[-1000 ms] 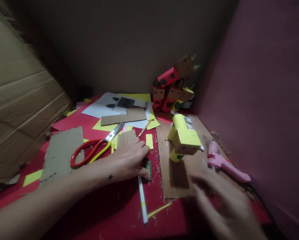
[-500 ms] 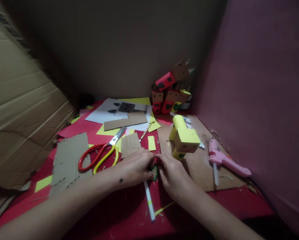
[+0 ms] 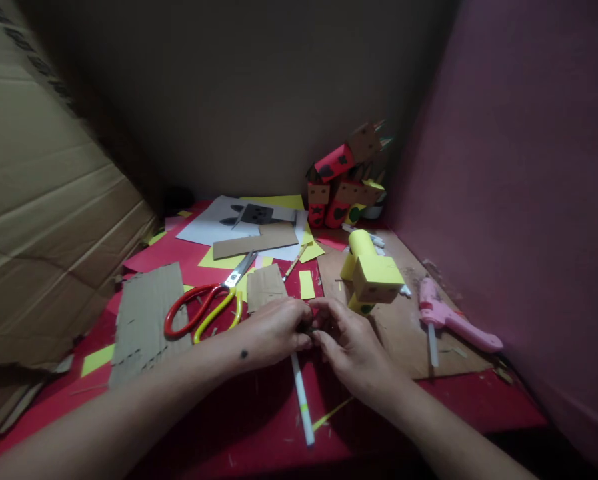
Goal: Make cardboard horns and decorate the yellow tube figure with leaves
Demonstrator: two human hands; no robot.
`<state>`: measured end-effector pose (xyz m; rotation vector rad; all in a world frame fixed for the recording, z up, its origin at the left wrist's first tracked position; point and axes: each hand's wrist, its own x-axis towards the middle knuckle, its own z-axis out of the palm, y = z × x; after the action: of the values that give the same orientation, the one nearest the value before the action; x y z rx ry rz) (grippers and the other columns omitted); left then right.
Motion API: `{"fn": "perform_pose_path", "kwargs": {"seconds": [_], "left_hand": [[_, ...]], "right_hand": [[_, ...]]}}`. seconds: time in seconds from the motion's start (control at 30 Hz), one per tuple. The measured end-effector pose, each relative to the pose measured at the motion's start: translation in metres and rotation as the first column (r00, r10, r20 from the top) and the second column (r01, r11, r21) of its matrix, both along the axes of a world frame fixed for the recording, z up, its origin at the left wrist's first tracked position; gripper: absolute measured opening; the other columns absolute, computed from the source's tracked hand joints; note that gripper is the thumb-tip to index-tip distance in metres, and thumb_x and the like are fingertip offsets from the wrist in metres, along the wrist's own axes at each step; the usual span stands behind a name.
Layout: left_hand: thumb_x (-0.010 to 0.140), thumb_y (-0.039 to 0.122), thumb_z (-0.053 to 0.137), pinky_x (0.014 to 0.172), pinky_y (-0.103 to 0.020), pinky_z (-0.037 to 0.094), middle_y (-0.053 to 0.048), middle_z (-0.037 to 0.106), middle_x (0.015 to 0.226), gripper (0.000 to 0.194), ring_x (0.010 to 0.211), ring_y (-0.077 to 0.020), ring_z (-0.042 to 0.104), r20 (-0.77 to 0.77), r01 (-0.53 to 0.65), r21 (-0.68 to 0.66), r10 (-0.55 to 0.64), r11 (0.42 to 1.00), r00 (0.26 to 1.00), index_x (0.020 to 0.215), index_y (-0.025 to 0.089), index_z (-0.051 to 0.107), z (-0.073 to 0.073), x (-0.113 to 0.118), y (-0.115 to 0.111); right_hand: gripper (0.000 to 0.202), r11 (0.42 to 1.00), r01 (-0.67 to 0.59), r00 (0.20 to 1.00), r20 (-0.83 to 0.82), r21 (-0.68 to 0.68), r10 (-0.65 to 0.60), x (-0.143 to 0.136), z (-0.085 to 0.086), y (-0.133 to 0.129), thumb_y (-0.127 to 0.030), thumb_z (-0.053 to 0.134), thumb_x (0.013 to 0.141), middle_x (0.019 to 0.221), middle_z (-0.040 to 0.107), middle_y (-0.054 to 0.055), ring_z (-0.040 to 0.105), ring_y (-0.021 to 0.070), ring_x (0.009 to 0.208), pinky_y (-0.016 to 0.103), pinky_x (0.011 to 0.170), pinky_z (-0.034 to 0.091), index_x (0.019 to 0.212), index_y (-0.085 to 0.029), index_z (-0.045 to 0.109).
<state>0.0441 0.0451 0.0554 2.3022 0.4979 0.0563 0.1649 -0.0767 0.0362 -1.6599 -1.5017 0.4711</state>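
Note:
My left hand (image 3: 283, 327) and my right hand (image 3: 351, 347) meet at the fingertips, low over the red table. Pinched between them is a small green-edged cardboard piece, almost wholly hidden by the fingers now. Below my left hand lies a white marker (image 3: 303, 403) with a yellow band, its upper end covered. A thin yellow paper strip (image 3: 333, 413) is beside the marker. Just beyond the hands are a cardboard square (image 3: 266, 287) and a small yellow paper rectangle (image 3: 307, 285).
Red-and-yellow-handled scissors (image 3: 203, 310) lie left, by a corrugated cardboard sheet (image 3: 149, 320). A yellow paper animal figure (image 3: 376, 273) stands on a cardboard mat (image 3: 399, 347), with a pink glue gun (image 3: 459, 327) to its right. Several red figures (image 3: 336, 193) are stacked at the back.
The fingers have closed further over the small piece, whose green edge showed before. My right fingers have shifted their hold. The whole view has moved slightly.

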Motion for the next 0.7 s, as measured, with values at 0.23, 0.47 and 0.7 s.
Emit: {"fn": "perform_pose_path", "kwargs": {"seconds": [0.23, 0.47, 0.7], "left_hand": [[0.075, 0.033, 0.062, 0.049, -0.024, 0.034, 0.006, 0.041, 0.055, 0.025, 0.051, -0.011, 0.041, 0.117, -0.141, -0.302, 0.183, 0.943, 0.976, 0.062, 0.02, 0.045, 0.015, -0.012, 0.026], [0.074, 0.031, 0.063, 0.05, -0.023, 0.037, 0.003, 0.052, 0.061, 0.014, 0.052, -0.0107, 0.045, 0.197, -0.251, -0.455, 0.372, 0.854, 0.907, 0.075, 0.016, 0.062, 0.015, -0.012, 0.022], [0.075, 0.029, 0.065, 0.054, -0.024, 0.037, -0.001, 0.061, 0.071, 0.014, 0.059, -0.0114, 0.048, 0.261, -0.286, -0.459, 0.436, 0.841, 0.861, 0.078, 0.016, 0.069, 0.023, -0.014, 0.023]], "right_hand": [[0.023, 0.987, 0.068, 0.969, 0.244, -0.145, -0.031, -0.009, -0.002, 0.016, -0.01, 0.051, 0.083, 0.105, 0.065, 0.016, 0.063, 0.0275, 0.095, 0.044, 0.08, 0.051, 0.106, -0.015, 0.056], [0.026, 0.941, 0.169, 0.902, 0.43, -0.292, -0.028, -0.02, 0.002, 0.028, -0.014, 0.058, 0.083, 0.109, 0.062, 0.018, 0.063, 0.0306, 0.096, 0.049, 0.077, 0.051, 0.108, -0.011, 0.057], [0.014, 0.98, 0.117, 0.942, 0.329, -0.163, -0.057, -0.019, 0.003, 0.022, -0.007, 0.052, 0.082, 0.096, 0.065, 0.014, 0.063, 0.0274, 0.086, 0.043, 0.073, 0.052, 0.085, -0.016, 0.061]]}}
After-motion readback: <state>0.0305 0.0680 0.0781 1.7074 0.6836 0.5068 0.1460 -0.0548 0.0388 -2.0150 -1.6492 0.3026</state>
